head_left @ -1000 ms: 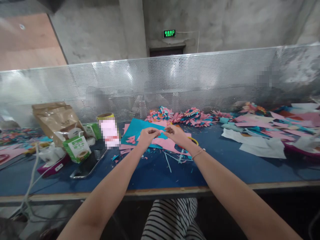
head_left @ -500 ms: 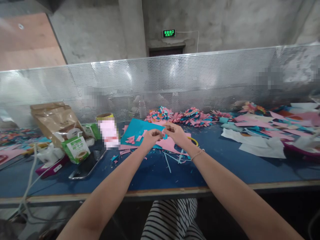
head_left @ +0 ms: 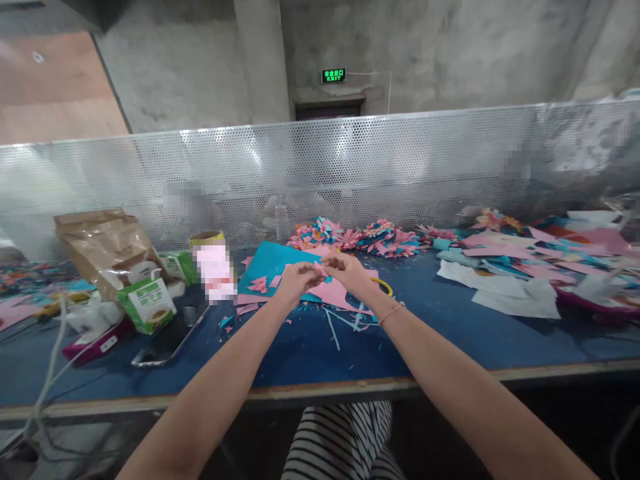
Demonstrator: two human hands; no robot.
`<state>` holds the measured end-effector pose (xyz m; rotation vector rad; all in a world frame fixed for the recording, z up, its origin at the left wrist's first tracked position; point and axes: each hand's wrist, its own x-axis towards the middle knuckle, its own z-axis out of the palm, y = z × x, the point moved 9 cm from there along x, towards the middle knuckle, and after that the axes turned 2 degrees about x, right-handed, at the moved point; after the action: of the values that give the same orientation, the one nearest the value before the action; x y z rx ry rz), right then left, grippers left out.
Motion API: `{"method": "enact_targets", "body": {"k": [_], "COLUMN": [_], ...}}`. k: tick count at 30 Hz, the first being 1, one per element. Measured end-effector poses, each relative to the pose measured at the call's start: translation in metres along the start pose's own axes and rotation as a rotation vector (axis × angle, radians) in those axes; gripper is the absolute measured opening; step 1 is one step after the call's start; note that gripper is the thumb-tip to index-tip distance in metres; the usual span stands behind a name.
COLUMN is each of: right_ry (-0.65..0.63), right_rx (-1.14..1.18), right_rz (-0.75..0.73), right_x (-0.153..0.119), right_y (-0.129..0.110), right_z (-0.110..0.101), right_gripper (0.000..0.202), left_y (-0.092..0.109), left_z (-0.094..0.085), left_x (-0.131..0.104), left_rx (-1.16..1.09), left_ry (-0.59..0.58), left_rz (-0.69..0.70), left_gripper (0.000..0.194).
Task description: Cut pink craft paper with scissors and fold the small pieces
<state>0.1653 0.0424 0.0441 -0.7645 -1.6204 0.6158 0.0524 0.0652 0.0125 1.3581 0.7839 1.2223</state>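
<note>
Between my two hands is a small piece of pink paper [head_left: 321,268], pinched at the fingertips. My left hand [head_left: 298,280] is closed on its left side. On its right, my right hand [head_left: 349,272] pinches with thumb and forefinger. The paper's exact shape is too small to tell. Beneath the hands lie a blue sheet [head_left: 267,262] and a pink sheet [head_left: 337,291]. Small pink cut pieces [head_left: 259,285] rest on the blue sheet. Part of a yellow ring-shaped handle [head_left: 384,285] shows beside my right wrist.
Pink and blue paper flowers [head_left: 385,238] stand along the perforated metal screen [head_left: 390,153]. At left are a phone [head_left: 170,337], a green-white carton [head_left: 147,305], a brown bag [head_left: 107,247] and a tape roll [head_left: 207,237]. Paper sheets [head_left: 515,293] and a purple tray [head_left: 595,303] lie right.
The view has shifted slightly. Both hands stay together at the small paper, and the fingers have changed position a little around it.
</note>
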Motion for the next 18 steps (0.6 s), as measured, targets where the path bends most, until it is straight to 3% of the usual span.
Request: {"method": "enact_targets", "body": {"k": [8,18], "right_ry": [-0.001,-0.013], "right_rx": [-0.064,-0.197], "right_rz": [-0.025,-0.168], "right_x": [0.001,-0.003], "right_y": [0.000,-0.016], "right_z": [0.000,-0.004], "right_gripper": [0.014,0.013], "left_y": [-0.001,-0.008], "left_z": [0.003,0.010], "left_x": [-0.004,-0.003], "left_rx": [-0.072,-0.262], "left_ry": [0.006,-0.109], "left_rz": [-0.053,-0.157], "left_gripper": [0.017,0.013]}}
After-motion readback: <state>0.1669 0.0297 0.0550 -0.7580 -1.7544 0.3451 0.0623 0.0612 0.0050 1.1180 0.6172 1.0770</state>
